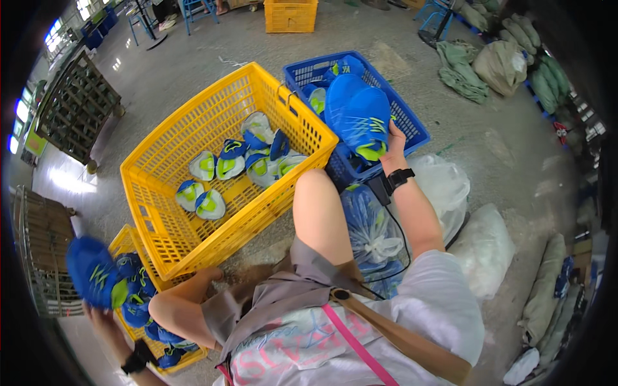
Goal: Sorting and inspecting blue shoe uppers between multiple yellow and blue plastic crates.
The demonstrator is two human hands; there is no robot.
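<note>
Right hand (394,145): fingers curled at the heel of a laced shoe (368,122), blue with lime lining, held over the blue basket (418,132). A second shoe (340,90) overlaps it; I cannot tell whether the same fingers carry both.

Left hand (100,316): blurred on my feed; fingers grasping, as far as I can make out, the heel end of a third shoe (90,273), likewise blue and lime, beside the small yellow basket (132,243).

Progress, in my judgement: partway. Shoes are in hand on both sides, none of these set down yet; items lie in all three near baskets, so some handling seems done and some left. Which basket counts as finished I cannot tell.

Containers, near:
Small yellow basket: a heap of blue shoes, partly hidden by the leg.
Large yellow basket (248,222): a loose scatter of shoe pieces (230,166), grey, blue and lime, with much bare floor around them.
Blue basket: further blue pieces and a grey-and-lime one, mostly covered by the raised shoes.

Containers, outward:
Clear bag (367,222), tied, blue contents.
Pale bags (483,254), contents unclear to me.
Far yellow basket (291,18), interior out of my sight.
Stuffed sacks (501,67), far right.
</note>
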